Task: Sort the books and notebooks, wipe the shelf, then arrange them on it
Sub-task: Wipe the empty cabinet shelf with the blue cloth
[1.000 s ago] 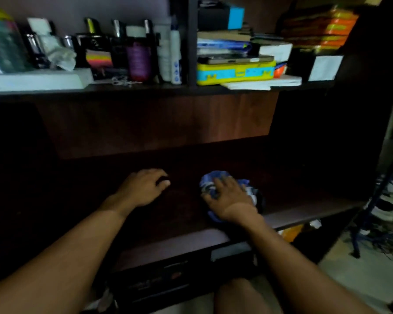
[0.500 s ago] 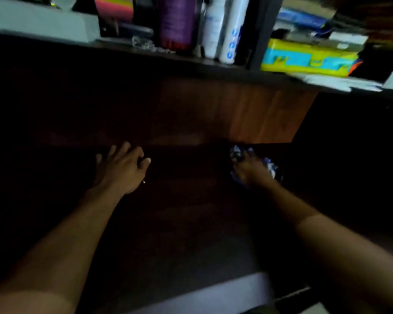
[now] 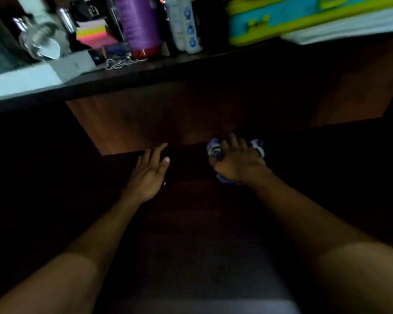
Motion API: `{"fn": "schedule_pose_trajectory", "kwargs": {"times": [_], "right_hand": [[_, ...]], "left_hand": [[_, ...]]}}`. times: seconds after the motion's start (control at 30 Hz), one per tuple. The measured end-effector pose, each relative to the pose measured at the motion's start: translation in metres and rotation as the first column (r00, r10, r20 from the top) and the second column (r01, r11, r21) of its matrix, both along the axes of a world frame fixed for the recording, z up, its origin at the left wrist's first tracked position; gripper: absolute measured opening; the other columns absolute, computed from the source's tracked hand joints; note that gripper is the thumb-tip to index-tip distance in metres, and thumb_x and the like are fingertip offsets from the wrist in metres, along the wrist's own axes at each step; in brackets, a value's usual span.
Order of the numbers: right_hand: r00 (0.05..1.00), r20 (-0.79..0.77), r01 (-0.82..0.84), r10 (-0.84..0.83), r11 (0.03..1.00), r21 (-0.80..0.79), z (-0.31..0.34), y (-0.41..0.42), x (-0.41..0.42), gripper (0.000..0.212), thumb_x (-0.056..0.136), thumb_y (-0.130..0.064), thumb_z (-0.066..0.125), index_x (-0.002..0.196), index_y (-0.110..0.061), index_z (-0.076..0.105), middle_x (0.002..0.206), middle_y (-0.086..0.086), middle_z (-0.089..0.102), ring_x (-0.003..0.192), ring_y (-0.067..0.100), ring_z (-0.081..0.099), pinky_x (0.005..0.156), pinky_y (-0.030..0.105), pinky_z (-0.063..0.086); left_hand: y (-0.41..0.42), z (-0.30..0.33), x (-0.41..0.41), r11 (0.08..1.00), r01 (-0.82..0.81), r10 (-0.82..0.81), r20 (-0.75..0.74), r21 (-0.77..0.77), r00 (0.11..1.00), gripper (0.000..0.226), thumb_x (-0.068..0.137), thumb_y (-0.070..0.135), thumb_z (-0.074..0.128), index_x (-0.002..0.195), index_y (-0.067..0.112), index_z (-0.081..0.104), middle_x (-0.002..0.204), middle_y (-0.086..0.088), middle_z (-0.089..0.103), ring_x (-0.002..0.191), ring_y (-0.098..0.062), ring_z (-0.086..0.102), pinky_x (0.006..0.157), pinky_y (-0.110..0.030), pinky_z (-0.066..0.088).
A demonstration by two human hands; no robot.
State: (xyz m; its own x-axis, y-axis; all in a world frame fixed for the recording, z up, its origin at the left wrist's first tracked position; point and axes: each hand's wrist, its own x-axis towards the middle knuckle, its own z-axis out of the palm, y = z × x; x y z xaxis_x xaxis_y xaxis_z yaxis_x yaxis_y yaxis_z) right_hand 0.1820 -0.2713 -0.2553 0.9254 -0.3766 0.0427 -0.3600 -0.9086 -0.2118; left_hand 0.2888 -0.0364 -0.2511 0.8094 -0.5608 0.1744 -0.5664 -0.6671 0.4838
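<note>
My right hand is pressing down on a crumpled blue-and-white cloth, fingers curled over it, deep on the dark brown wooden shelf near its reddish back panel. My left hand is lying flat beside it, fingers loosely spread, holding nothing. Above, the upper shelf board is carrying a purple cylindrical bottle, two white bottles with blue marks, a block of neon sticky notes, a small metal chain and a yellow-and-turquoise book lying flat over white papers.
</note>
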Motion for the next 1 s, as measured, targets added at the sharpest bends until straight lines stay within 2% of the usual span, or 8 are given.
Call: {"fn": "schedule_pose_trajectory", "kwargs": {"times": [0.1,0.23,0.47,0.57,0.67,0.73,0.83,1.0], "right_hand": [[0.975,-0.039,-0.215,0.217,0.975,0.062,0.011,0.042,-0.035,0.075,0.101,-0.058,0.027,0.162,-0.016,0.013,0.170,0.007,0.006,0.156,0.023,0.002,0.126,0.047,0.005],[0.945,-0.088,-0.313,0.316,0.949,0.045,0.011,0.100,-0.111,0.076,0.103,-0.059,0.025,0.162,-0.015,0.004,0.170,0.006,-0.003,0.157,0.021,-0.006,0.126,0.046,-0.001],[0.941,-0.091,-0.322,0.326,0.945,0.063,0.016,0.142,-0.230,0.074,0.104,-0.057,0.027,0.163,-0.018,0.006,0.171,0.003,-0.001,0.157,0.019,-0.002,0.126,0.043,-0.002],[0.945,-0.092,-0.309,0.315,0.949,0.069,0.020,0.143,-0.247,0.072,0.104,-0.057,0.026,0.163,-0.019,0.008,0.171,0.002,0.001,0.157,0.019,0.000,0.126,0.044,0.000],[0.941,-0.088,-0.320,0.326,0.944,0.078,0.022,0.136,-0.238,0.072,0.105,-0.056,0.027,0.163,-0.018,0.008,0.171,0.002,0.001,0.157,0.019,0.000,0.126,0.044,0.000],[0.938,-0.099,-0.324,0.332,0.942,0.087,0.023,0.125,-0.221,0.072,0.105,-0.056,0.029,0.162,-0.018,0.008,0.171,0.002,0.000,0.157,0.019,-0.001,0.126,0.043,-0.001],[0.943,-0.066,-0.319,0.325,0.944,0.090,0.022,0.104,-0.183,0.072,0.104,-0.057,0.032,0.162,-0.018,0.012,0.171,0.003,0.004,0.157,0.020,0.003,0.126,0.044,0.002],[0.940,-0.007,-0.340,0.341,0.939,0.060,0.016,0.056,-0.093,0.075,0.101,-0.059,0.038,0.160,-0.017,0.021,0.167,0.010,0.018,0.153,0.027,0.019,0.125,0.044,0.012]], "left_hand": [[0.009,0.002,-0.053,0.991,-0.045,0.044,0.006,0.129,0.999,0.056,0.107,0.053,0.022,0.160,0.044,0.007,0.169,0.004,0.013,0.154,-0.025,0.015,0.124,-0.049,0.015],[0.031,0.002,-0.139,0.992,-0.042,0.042,0.001,0.121,0.999,0.056,0.109,0.048,0.020,0.161,0.040,0.001,0.171,0.005,0.003,0.156,-0.012,0.001,0.126,-0.041,-0.003],[0.062,-0.008,-0.258,0.971,0.010,-0.005,-0.023,0.241,1.000,0.055,0.109,0.044,0.015,0.162,0.034,0.004,0.171,0.002,0.005,0.157,-0.012,0.005,0.127,-0.041,-0.001],[0.073,0.002,-0.267,0.977,0.065,-0.042,-0.116,0.202,0.992,0.058,0.108,0.051,0.021,0.162,0.033,0.011,0.171,0.001,0.005,0.156,-0.014,0.006,0.127,-0.042,0.003],[0.085,0.018,-0.251,0.992,0.044,-0.031,-0.106,0.122,0.994,0.058,0.105,0.056,0.034,0.158,0.032,0.028,0.168,0.000,0.022,0.153,-0.021,0.024,0.122,-0.044,0.023],[0.095,0.021,-0.233,0.983,-0.038,0.039,-0.003,0.181,0.999,0.055,0.105,0.055,0.037,0.154,0.031,0.036,0.163,0.002,0.032,0.147,-0.024,0.034,0.116,-0.043,0.031],[0.115,0.016,-0.207,0.939,-0.152,0.136,0.076,0.308,0.988,0.053,0.104,0.058,0.034,0.151,0.035,0.038,0.162,0.007,0.032,0.145,-0.022,0.034,0.113,-0.044,0.026],[0.116,0.004,-0.194,0.942,-0.175,0.141,0.134,0.285,0.981,0.042,0.101,0.063,0.036,0.139,0.044,0.042,0.147,0.016,0.039,0.139,-0.016,0.033,0.112,-0.044,0.022]]}}
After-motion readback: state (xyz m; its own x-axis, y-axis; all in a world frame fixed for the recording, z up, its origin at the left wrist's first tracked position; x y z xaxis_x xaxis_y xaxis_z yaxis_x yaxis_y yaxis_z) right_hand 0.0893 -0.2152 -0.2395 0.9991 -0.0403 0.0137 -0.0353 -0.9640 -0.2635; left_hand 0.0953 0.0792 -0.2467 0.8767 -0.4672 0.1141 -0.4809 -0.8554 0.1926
